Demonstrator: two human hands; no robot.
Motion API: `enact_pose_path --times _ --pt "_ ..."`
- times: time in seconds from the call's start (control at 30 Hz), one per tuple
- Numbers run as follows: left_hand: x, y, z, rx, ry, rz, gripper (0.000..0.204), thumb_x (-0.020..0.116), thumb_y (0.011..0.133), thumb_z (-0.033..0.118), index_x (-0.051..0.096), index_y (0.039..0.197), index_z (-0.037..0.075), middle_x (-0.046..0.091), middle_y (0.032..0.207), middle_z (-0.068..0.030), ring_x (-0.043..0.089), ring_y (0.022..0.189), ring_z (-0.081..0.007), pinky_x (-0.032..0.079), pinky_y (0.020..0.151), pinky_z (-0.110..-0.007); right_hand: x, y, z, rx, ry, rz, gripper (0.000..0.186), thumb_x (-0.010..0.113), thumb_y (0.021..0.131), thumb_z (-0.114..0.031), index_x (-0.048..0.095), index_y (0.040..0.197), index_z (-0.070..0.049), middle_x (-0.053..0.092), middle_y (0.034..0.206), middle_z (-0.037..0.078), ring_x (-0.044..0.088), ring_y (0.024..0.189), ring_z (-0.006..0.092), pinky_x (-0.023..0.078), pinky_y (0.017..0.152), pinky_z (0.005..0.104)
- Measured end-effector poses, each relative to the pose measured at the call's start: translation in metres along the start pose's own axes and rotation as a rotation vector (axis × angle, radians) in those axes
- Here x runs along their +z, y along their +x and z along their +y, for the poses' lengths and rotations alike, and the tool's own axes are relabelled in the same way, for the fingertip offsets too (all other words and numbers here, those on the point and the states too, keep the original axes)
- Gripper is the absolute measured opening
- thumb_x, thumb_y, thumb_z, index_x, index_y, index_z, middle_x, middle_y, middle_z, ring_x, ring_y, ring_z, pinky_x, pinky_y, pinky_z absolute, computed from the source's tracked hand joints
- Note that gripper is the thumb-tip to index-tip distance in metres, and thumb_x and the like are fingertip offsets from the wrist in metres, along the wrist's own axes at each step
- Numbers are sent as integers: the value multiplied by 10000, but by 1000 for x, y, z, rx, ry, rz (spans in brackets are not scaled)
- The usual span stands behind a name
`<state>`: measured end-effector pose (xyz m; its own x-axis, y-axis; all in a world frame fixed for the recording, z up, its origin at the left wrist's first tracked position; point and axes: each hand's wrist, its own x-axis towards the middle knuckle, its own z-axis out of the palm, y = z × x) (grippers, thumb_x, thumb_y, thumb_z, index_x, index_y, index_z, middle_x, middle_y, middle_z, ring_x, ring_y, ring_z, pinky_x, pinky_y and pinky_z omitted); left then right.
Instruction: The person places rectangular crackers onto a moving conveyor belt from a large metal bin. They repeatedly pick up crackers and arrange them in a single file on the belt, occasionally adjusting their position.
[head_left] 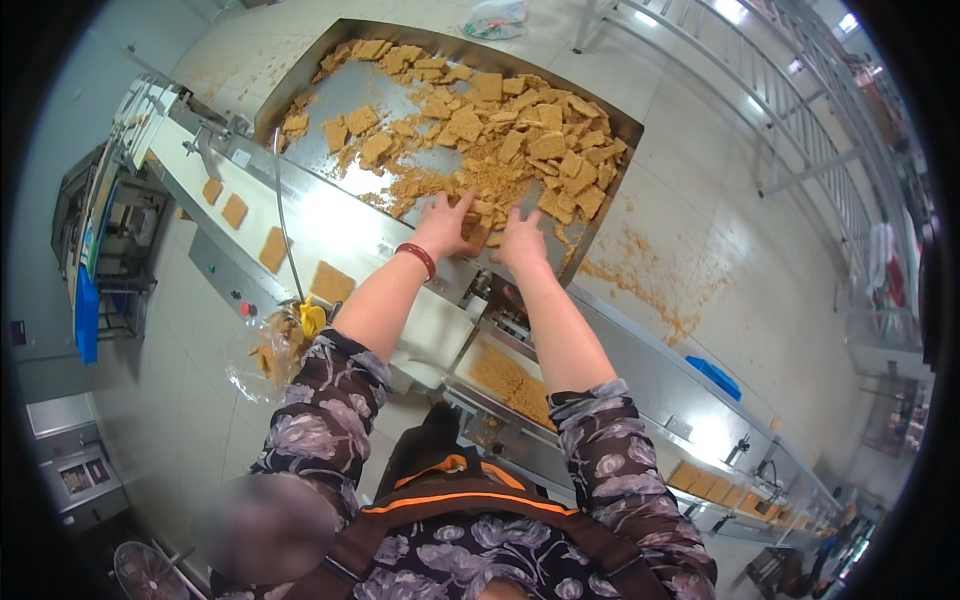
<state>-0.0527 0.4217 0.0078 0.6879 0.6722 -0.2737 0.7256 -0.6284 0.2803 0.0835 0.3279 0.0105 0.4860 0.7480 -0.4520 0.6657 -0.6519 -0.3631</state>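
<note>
My left hand point(443, 228), with a reddish bracelet at its wrist, is at the near edge of a large metal tray point(400, 85). Between its thumb and fingers is a brown square biscuit point(476, 238), partly hidden by the hand. Just to the right, my right hand point(522, 240) reaches into the tray with its fingers apart, over the near crumbs. In front of both hands lies a heap of loose golden crumbs point(500, 185). Whole and broken square biscuits point(548, 147) are piled along the tray's far and right sides.
Below left runs a white conveyor belt point(315, 225) with several spaced biscuits point(276, 249). A clear plastic bag point(262, 352) hangs beside the yellow part point(312, 318). A crumb-filled trough point(505, 385) lies between my arms. More biscuits line the belt at lower right; crumbs point(660, 285) litter the floor.
</note>
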Motion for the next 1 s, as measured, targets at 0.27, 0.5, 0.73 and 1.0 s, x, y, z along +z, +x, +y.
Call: enact_pose_path --times 0.27,0.5,0.73,1.0 --pt "21 30 20 -24 -497 40 810 717 733 102 352 1456 121 511 1218 -217 540 1156 -350 460 972 -395 43 36 20 -23 687 240 701 700 743 -58 392 1373 -57 529 1222 228 606 1047 389 527 857 428" --pt "20 22 51 -170 -1838 -144 452 532 924 208 409 1354 138 574 1153 -39 572 988 -147 473 790 -309 15 15 13 36 1363 32 632 567 825 51 382 1403 -125 560 1201 116 595 1002 227 519 766 334" --pt "-60 -74 93 -66 -1727 417 296 558 988 272 559 1185 51 594 1065 -41 559 933 -114 471 817 -256 -30 -97 -53 -268 1425 205 571 573 902 14 355 1414 -114 520 1197 103 570 980 201 497 791 292" --pt "-114 -302 -18 -117 -1669 953 272 394 1035 191 475 1262 66 547 1154 -64 538 1062 -129 466 916 -295 27 -264 -209 -716 1192 -1 601 550 804 75 426 1380 -40 493 1241 158 512 1141 289 431 978 368"
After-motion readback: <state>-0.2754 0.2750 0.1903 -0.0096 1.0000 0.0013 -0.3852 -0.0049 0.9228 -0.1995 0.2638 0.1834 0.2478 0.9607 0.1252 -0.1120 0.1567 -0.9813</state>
